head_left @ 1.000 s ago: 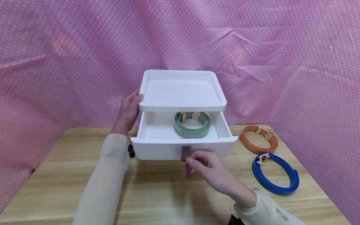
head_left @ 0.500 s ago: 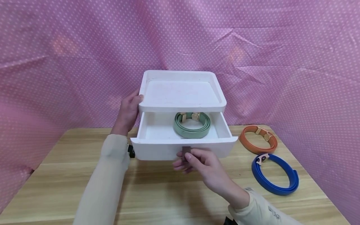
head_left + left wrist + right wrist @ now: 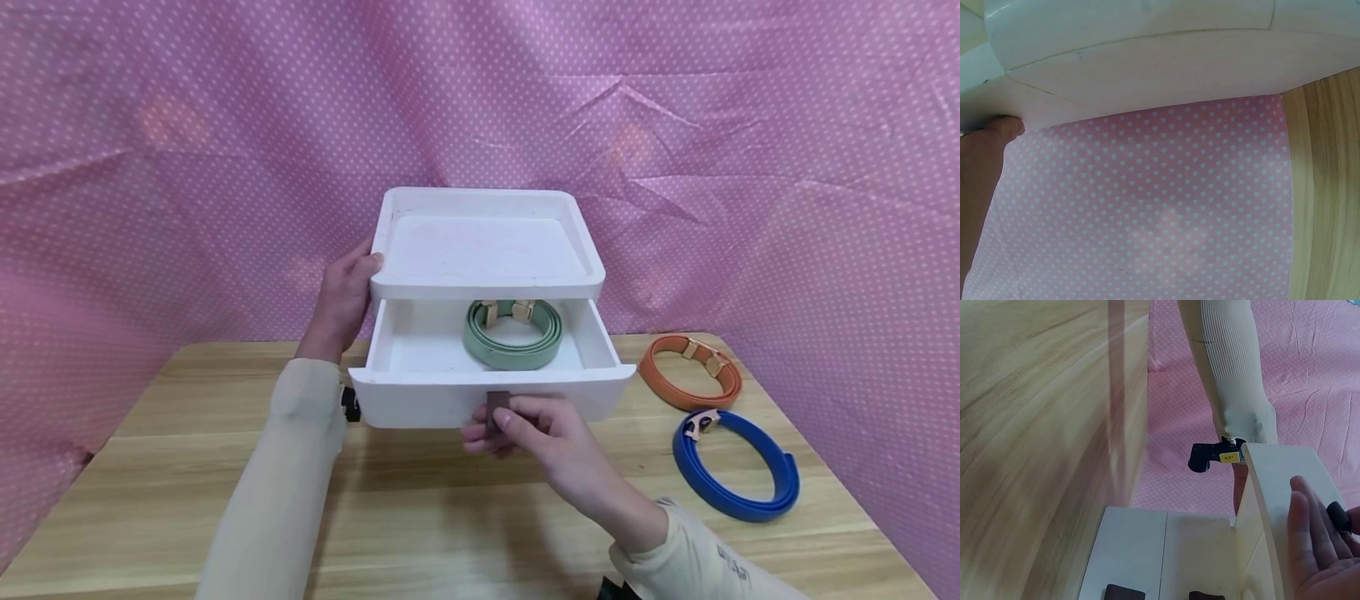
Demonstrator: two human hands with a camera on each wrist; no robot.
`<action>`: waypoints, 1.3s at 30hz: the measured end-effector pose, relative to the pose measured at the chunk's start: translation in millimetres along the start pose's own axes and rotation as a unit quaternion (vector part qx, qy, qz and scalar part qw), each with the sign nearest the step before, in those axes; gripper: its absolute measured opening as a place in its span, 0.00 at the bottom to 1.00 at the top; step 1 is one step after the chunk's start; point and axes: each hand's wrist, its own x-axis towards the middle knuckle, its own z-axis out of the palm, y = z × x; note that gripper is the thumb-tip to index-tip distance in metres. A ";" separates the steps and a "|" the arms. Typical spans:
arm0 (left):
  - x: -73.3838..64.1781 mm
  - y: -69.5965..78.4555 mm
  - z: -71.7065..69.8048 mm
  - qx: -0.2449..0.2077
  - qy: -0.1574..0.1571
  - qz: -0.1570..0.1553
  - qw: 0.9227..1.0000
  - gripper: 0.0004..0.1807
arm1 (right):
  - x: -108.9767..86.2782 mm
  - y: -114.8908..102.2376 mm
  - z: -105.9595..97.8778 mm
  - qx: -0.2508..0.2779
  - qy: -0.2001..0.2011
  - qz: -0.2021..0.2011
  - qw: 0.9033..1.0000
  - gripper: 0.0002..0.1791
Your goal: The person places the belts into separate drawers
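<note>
A white drawer cabinet (image 3: 487, 289) with a tray-like top has its top drawer (image 3: 420, 402) pulled out. Inside that drawer lies a coiled green belt (image 3: 512, 353) with gold-coloured buckle parts. My left hand (image 3: 343, 300) rests against the cabinet's left side, thumb on the top rim; in the left wrist view a fingertip (image 3: 1011, 128) touches the white side. My right hand (image 3: 551, 437) pinches the brown pull tab (image 3: 497, 410) at the middle of the drawer front, thumb in front and fingers behind.
Right of the cabinet, a coiled orange belt (image 3: 663, 383) and a coiled blue belt (image 3: 708, 487) lie on the wooden table (image 3: 420, 517). Lower drawer fronts (image 3: 1200, 556) with dark tabs show in the right wrist view. Pink dotted cloth (image 3: 480, 100) hangs behind.
My right hand has moved slightly left and taken the pull tab between thumb and fingers. The drawer, the belts and my left hand look unmoved.
</note>
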 end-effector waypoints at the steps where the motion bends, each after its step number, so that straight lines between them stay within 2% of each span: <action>1: 0.0 0.2 0.4 -0.001 0.001 0.000 1.000 0.28 | -0.2 0.1 -0.2 0.001 -0.001 0.002 1.000 0.18; 8: 1.2 -0.2 1.9 -0.003 0.001 0.001 1.000 0.28 | -0.8 0.6 -2.5 0.006 -0.004 0.015 1.000 0.19; 18: 0.0 0.1 0.9 0.013 -0.001 -0.009 1.000 0.28 | 1.3 0.2 -3.4 -0.007 -0.003 -0.017 1.000 0.18; 31: 0.0 -0.8 0.4 0.023 0.001 -0.009 1.000 0.29 | 6.7 -1.5 -5.5 -0.008 0.007 -0.007 1.000 0.17; 39: -1.8 1.0 0.5 0.022 0.004 -0.022 1.000 0.29 | 7.5 -1.7 -7.3 -0.019 0.011 -0.010 1.000 0.17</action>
